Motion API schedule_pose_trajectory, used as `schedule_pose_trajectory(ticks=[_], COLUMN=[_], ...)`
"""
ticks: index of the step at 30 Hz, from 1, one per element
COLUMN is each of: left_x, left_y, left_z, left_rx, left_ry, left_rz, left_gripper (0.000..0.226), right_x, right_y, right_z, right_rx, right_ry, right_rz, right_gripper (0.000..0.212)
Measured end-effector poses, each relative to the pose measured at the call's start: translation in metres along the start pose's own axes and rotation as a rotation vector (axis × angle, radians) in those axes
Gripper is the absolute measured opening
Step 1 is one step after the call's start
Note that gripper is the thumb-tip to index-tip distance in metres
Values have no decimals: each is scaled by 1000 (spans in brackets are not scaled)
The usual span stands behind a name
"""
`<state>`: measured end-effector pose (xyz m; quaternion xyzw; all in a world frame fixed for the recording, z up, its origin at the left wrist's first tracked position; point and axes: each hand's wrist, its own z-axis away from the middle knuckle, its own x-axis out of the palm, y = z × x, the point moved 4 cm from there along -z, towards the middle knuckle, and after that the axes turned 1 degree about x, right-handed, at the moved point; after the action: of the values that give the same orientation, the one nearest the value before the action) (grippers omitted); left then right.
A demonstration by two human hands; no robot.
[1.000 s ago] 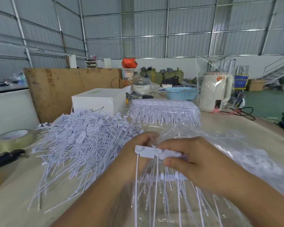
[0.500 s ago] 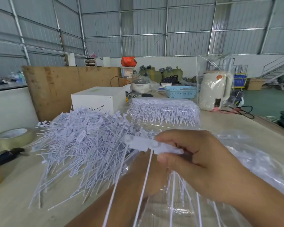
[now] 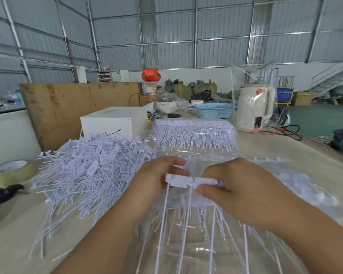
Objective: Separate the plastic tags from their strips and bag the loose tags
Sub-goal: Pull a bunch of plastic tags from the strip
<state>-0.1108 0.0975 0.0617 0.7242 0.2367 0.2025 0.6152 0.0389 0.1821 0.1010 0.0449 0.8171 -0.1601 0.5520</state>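
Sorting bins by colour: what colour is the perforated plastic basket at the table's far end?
Light blue perforated plastic basket, seen in the head view, the only one.

Both hands (image 3: pixel 188 186) on a tag strip (image 3: pixel 188 181)

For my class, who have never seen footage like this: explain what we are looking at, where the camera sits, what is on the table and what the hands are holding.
There is no machine here. A person wears a camera on the head, so the single view looks forward and down at their own arms. The left hand and right hand together pinch a strip of white plastic tags, whose long thin tails hang down towards the camera. Under the hands lies a clear plastic bag. To the left on the table is a big heap of loose tags. Behind sits a wrapped bundle of tags and a white box. At the far left edge are a roll of tape and a dark tool that is too blurred to name.
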Motion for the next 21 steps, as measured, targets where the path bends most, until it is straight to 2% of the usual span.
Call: schedule_pose_trajectory(ticks=[2,5,7,9,11,14,18,19,21], left_x=[6,9,10,1,-13,-32,-44,-46,-46], left_y=[5,2,5,9,14,16,15,14,13], left_z=[2,8,13,12,7,2,0,0,1], left_rx=[-9,76,173,239,279,279,280,278,262], left_ry=[-71,-137,-161,-99,41,208,308,314,296], left_rz=[76,-156,-183,-123,-51,117,199,142,-148], left_gripper=[38,19,18,21,21,17,17,18,16], right_x=[2,9,11,11,14,21,18,14,8], right_y=[5,6,7,11,18,20,16,16,14], right_z=[-2,-3,-4,-4,-3,0,-4,-5,-6], right_rx=[50,92,121,178,282,335,251,235,202], right_ry=[26,42,21,-54,-180,-322,-185,-126,0], right_rz=[3,-65,-117,-195,-266,-324,-389,-407,-423], right_gripper=[39,38,43,56,67,66,53,48,44])
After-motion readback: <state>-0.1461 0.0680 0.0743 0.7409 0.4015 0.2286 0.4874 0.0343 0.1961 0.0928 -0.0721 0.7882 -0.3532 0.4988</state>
